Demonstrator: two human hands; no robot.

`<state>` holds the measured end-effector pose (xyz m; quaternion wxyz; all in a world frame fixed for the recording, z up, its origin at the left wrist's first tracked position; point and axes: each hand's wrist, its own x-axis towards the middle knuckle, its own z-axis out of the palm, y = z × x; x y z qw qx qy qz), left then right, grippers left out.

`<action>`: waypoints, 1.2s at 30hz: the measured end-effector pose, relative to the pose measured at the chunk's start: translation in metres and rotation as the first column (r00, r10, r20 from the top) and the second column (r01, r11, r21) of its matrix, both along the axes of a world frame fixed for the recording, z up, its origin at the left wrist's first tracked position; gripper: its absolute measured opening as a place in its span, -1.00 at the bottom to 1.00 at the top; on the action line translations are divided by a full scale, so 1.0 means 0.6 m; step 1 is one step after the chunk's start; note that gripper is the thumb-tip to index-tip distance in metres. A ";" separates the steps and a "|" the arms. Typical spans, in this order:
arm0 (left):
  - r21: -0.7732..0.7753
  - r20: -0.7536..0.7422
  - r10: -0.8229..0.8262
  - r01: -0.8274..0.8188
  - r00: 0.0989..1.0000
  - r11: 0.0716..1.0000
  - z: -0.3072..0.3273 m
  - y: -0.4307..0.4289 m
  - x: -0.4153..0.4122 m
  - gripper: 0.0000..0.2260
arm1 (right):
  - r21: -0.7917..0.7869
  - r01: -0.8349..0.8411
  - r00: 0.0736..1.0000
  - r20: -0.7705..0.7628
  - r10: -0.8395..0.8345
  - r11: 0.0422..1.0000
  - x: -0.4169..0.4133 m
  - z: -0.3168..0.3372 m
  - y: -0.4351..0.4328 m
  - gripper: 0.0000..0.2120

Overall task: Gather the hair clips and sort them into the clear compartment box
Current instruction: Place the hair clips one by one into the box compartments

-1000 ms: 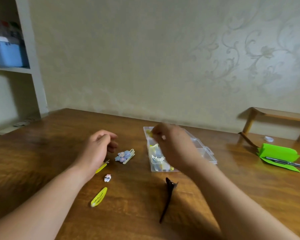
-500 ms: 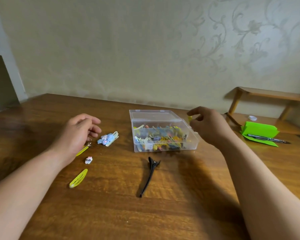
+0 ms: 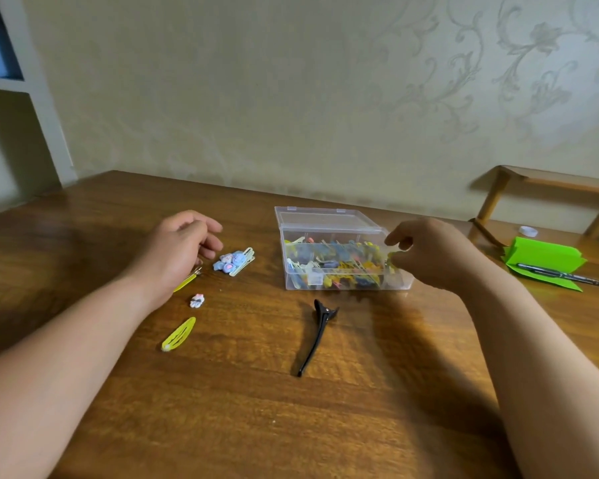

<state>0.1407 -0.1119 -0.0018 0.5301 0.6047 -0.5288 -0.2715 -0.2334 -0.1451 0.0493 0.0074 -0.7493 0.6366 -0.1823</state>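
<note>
Hair clips (image 3: pixel 339 267): most inside the box (image 3: pixel 325 219); several loose on the bench (image 3: pixel 360 409), left of and in front of the box. Right hand (image 3: pixel 436 257): grip curled at the box's right end, contents cannot be told. Left hand (image 3: pixel 177 250): slack, empty. Advised: release low, over the matching compartment.

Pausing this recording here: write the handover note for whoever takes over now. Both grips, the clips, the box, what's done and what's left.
Left grip: loosely curled, holding nothing, over one end of a yellow clip.
Right grip: fingers curled at the right end of the clear box; I cannot tell whether it pinches anything.
Done: many clips lie inside the box.
Left: five clips on the table: that yellow clip, the blue decorated clip, the small white clip, the yellow snap clip and the long black clip.
</note>
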 end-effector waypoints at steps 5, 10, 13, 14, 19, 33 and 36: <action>-0.003 0.007 -0.008 0.008 1.000 1.000 -0.002 -0.003 0.002 -0.69 | -0.026 0.015 1.000 -0.001 -0.015 1.000 -0.003 -0.006 -0.005 -0.85; 0.006 0.016 -0.005 0.005 1.000 1.000 0.000 0.000 0.001 -0.69 | 0.022 0.085 0.996 0.009 -0.085 0.996 0.000 -0.012 -0.004 -0.91; 0.011 0.002 0.000 0.000 1.000 1.000 0.007 0.006 -0.007 -0.70 | -0.092 0.078 0.997 0.026 -0.075 0.993 0.011 -0.008 0.002 -0.90; 0.012 -0.004 -0.002 0.002 1.000 1.000 0.008 0.008 -0.008 -0.70 | -0.147 0.068 0.997 0.052 -0.061 0.987 0.019 -0.006 0.005 -0.90; 0.011 -0.024 -0.007 0.008 1.000 1.000 0.009 0.009 -0.004 -0.70 | -0.248 -0.085 0.983 0.136 0.121 0.965 0.071 -0.007 0.021 -0.92; 0.018 -0.168 0.039 -0.037 0.985 0.999 0.015 0.001 -0.001 -0.71 | -0.212 -0.614 0.763 0.090 0.640 0.761 0.284 -0.037 0.093 -0.86; 0.046 -0.271 0.044 -0.033 0.962 0.998 0.026 0.006 -0.009 -0.71 | -0.153 -0.755 0.650 -0.041 0.759 0.638 0.323 -0.040 0.110 -0.81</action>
